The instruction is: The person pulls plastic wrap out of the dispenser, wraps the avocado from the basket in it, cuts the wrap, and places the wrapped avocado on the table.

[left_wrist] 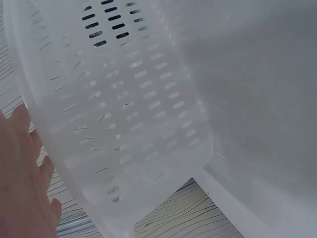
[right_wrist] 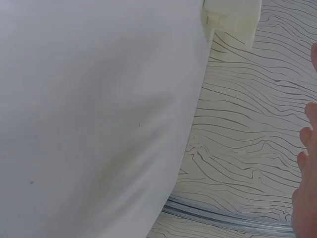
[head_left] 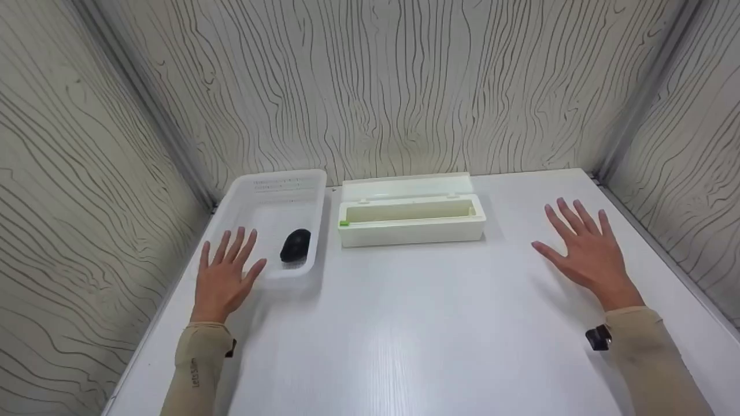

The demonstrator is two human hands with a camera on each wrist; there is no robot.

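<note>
On the table (head_left: 404, 306), a basket (head_left: 319, 222) is pointing lengthwise away beside a crosswise box (head_left: 413, 234); left hand (head_left: 222, 286) and right hand (head_left: 592, 260), fingers (head_left: 569, 216) spread wide, are holding nothing.

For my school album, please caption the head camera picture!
Left grip open near a basket, right grip open, open white box between.

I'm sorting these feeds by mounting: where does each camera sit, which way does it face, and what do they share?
Head: worn on the head, facing forward and down at the table, white basket and open box; left hand, right hand and sleeves show.
Left wrist: on that wrist, facing the basket; part of the left hand shows at the left edge.
Right wrist: facing the table and patterned wall; part of the right hand shows at the right edge.
Shared: head and left wrist, the basket.
</note>
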